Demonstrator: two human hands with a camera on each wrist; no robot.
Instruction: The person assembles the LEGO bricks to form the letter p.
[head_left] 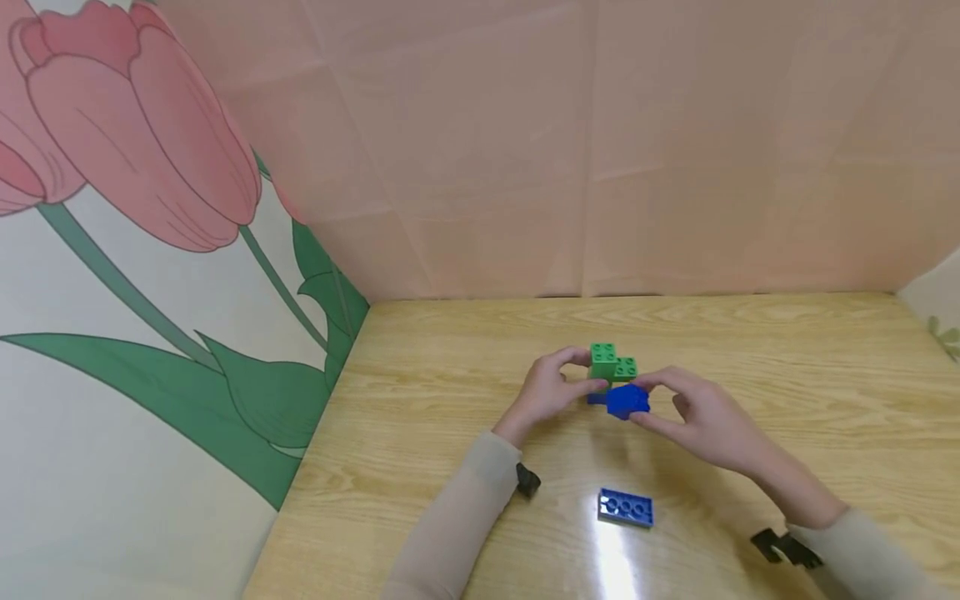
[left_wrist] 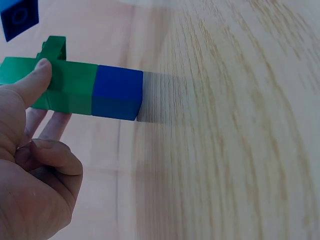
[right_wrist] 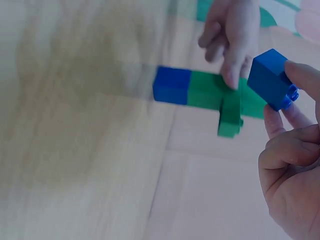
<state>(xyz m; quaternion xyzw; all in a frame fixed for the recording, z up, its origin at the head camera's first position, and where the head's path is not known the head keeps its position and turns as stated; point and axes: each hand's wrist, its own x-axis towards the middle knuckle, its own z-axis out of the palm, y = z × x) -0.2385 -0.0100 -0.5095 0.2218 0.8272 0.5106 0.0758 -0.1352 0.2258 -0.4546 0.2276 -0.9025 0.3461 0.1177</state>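
The left hand (head_left: 543, 390) pinches the tower (head_left: 603, 365) between thumb and fingers, just right of centre in the head view; its blue base (left_wrist: 117, 92) appears to rest on the table (head_left: 375, 467). The right hand (head_left: 705, 423) holds the blue block (head_left: 627, 402) by thumb and fingertips, apart from the tower at the upper left of the left wrist view.

The blue block is tilted, studs toward the lower right of the right wrist view; meeting the tower at that angle could jam the studs or lever a joint apart. The fingertip hold looks slight, so an off-centre push could twist the blue block loose. The tower is narrow and the green side block (right_wrist: 230, 119) juts out, so uneven pressure or an early release by the left hand could tip it. The brick (head_left: 626, 507), lower right of centre in the head view, lies loose; a low sweep could knock it.
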